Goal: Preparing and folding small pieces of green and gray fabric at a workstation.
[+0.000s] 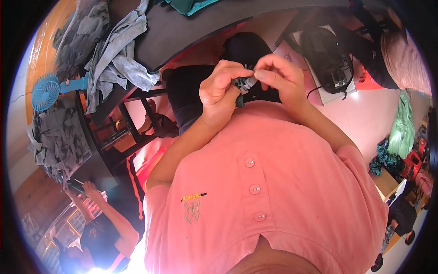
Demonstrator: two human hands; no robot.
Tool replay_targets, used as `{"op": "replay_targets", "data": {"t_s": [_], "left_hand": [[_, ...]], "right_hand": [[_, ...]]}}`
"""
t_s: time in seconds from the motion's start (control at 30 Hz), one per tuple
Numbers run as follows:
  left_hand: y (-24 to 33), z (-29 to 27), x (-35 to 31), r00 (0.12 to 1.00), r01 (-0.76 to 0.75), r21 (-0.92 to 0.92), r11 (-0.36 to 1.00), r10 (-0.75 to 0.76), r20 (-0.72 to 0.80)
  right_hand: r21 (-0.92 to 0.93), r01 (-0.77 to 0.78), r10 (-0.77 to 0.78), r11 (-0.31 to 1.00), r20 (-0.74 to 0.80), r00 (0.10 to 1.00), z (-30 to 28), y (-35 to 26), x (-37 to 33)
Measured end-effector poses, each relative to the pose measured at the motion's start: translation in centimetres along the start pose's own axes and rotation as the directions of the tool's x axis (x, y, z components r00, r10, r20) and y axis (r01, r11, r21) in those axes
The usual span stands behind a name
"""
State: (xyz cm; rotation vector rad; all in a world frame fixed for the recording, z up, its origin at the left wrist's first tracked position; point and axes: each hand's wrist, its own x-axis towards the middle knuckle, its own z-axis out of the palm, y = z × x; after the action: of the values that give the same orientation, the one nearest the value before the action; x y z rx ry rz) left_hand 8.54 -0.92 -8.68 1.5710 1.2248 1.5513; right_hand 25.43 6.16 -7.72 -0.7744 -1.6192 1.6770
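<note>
Above my lap, both hands are raised close together in front of my pink shirt. My left hand (220, 89) is closed around a small bunched piece of grey cloth (247, 84), its thumb pointing toward the right hand. My right hand (284, 78) is beside it, with thumb and forefinger pinched together at the cloth's upper right side. What lies between those right fingertips is too small to make out. A scrap of teal (239, 101) shows below the left fingers. Dark trousers (185, 91) are behind the hands.
A dark table (182, 29) curves across the top, with grey cloth pieces (121, 57) over its edge. At left are a blue fan (45, 91), a grey cloth pile (61, 141) and another person's arms (102, 205). On the right are a black bag (326, 55) and green cloth (402, 125).
</note>
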Motion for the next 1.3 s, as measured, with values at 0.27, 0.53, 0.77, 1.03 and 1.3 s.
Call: {"op": "replay_targets", "data": {"t_s": [0.27, 0.53, 0.77, 1.03, 1.3], "left_hand": [[0.5, 0.0, 0.1, 0.996, 0.024, -0.06, 0.998, -0.019, 0.085], [0.8, 0.2, 0.2, 0.991, -0.03, -0.018, 0.999, 0.032, 0.13], [0.6, 0.2, 0.1, 0.997, -0.001, -0.04, 0.999, 0.004, 0.076], [0.2, -0.2, 0.4, 0.987, -0.146, 0.103, 0.984, 0.139, 0.075], [0.6, 0.8, 0.0, 0.988, 0.126, -0.09, 0.988, -0.133, -0.078]], "right_hand": [[0.257, -0.326, 0.271, 0.91, 0.226, 0.936, -1.9, 0.7, 1.7], [0.373, -0.553, 0.413, 0.745, 0.392, 0.822, -2.4, 0.5, 1.9], [0.325, -0.269, 0.213, 0.907, 0.196, 0.957, -1.4, 0.6, 1.1], [0.261, -0.303, 0.266, 0.917, 0.166, 0.949, -0.9, 0.4, 1.0], [0.269, -0.266, 0.253, 0.926, 0.08, 0.964, -0.2, 0.4, 0.7]]}}
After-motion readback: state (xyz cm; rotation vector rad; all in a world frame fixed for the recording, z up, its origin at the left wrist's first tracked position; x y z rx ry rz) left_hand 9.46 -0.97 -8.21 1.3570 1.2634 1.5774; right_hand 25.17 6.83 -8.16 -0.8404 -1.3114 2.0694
